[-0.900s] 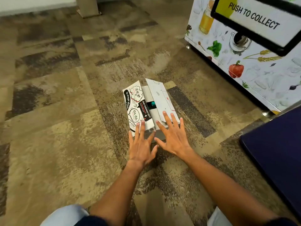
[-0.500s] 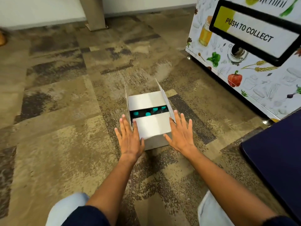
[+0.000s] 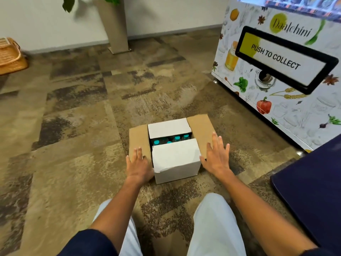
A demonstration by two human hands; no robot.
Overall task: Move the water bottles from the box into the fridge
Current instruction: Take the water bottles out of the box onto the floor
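On the patterned carpet (image 3: 73,148) right in front of the person's knees sits the cardboard box (image 3: 176,163), white on the outside, brown on the inside of the flaps. Both long side flaps are folded out flat, and the two short white flaps are partly down, leaving a gap in the middle where a few teal-capped water bottles (image 3: 167,140) peek through, all of them inside the box. Left hand (image 3: 138,164) lies flat with straight fingers pressing the left flap down, right hand (image 3: 217,156) does the same on the right flap, fingers spread, neither one gripping anything. Off to the right is a vending machine (image 3: 276,100) covered in food drawings with a "PUSH TO COLLECT" hatch. Wicker basket (image 3: 10,56) at the far left, tall planter (image 3: 114,28) by the wall.
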